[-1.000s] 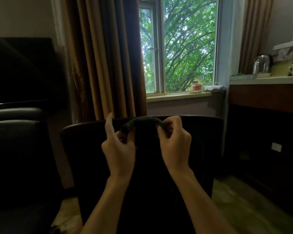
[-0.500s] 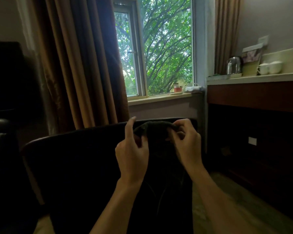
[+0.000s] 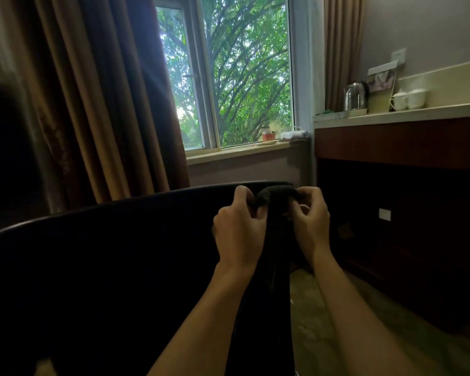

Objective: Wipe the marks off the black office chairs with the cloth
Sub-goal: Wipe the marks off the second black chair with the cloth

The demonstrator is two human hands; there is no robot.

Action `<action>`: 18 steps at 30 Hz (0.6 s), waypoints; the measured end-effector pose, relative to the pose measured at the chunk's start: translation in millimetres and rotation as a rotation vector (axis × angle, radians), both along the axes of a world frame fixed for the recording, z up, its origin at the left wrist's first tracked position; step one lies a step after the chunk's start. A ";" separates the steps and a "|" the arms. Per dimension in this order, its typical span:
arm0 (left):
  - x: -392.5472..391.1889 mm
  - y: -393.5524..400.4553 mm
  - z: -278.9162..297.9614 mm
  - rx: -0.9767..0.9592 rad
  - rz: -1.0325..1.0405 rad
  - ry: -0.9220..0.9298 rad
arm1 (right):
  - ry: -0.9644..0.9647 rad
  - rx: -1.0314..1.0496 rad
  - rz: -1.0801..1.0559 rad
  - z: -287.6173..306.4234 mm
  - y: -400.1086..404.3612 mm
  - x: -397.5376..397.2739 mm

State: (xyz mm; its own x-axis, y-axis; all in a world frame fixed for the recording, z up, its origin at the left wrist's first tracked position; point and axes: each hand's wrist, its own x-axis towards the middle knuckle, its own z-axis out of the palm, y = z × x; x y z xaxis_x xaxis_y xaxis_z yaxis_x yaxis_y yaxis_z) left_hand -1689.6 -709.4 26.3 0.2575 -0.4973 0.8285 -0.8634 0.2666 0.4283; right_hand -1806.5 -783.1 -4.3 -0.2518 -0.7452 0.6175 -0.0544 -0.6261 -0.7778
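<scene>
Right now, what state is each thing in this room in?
cloth: bunched, gripped between both hands
left hand: shut on cloth
right hand: shut on cloth
black office chair: upright, back to the camera
curtain: drawn aside
kettle: upright, lid shut

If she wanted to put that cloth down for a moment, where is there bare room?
The counter is bare along its front edge, right of the kettle and in front of the cups. The windowsill is free left of the small red pot; its right end is crowded. Both hands hold the cloth.
</scene>
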 end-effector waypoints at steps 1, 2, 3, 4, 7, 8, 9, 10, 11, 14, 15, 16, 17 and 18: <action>-0.8 -1.6 -1.1 0.008 0.000 0.014 | -0.009 0.019 0.023 -7.0 0.6 0.5; -1.1 -3.1 -3.2 0.011 0.003 0.028 | -0.011 0.035 0.041 -13.9 0.7 1.3; -0.7 -3.9 -7.0 0.008 0.006 0.040 | -0.011 0.052 0.047 -20.6 0.0 2.1; 0.1 -4.6 -13.9 0.004 0.010 0.051 | -0.009 0.062 0.040 -26.4 -0.1 2.9; 5.5 -0.5 -47.8 0.022 -0.002 0.138 | 0.038 0.068 -0.017 -40.0 1.4 6.0; 6.9 0.6 -59.1 0.039 -0.004 0.176 | 0.052 0.070 -0.023 -43.5 1.5 7.3; 7.7 1.9 -66.8 0.051 -0.005 0.212 | 0.063 0.071 -0.022 -44.8 2.3 7.8; 7.1 1.5 -69.3 0.053 -0.004 0.243 | 0.074 0.070 -0.024 -42.9 3.0 7.6; 5.7 0.5 -66.5 0.044 -0.005 0.266 | 0.084 0.066 -0.031 -38.1 2.8 6.6; -1.2 -0.7 -39.1 -0.038 -0.039 0.293 | 0.052 0.010 -0.071 -11.6 4.0 1.5; -2.8 -0.4 -29.8 -0.065 -0.049 0.302 | 0.032 -0.025 -0.078 -2.3 4.2 0.3; -3.5 -1.1 -24.0 -0.082 -0.052 0.312 | 0.021 -0.054 -0.080 5.0 4.0 -0.3; -4.0 -1.0 -21.5 -0.093 -0.050 0.316 | 0.023 -0.071 -0.079 9.0 4.3 -0.6; -3.7 -0.8 -22.7 -0.099 -0.043 0.315 | 0.033 -0.079 -0.075 8.8 4.3 -0.2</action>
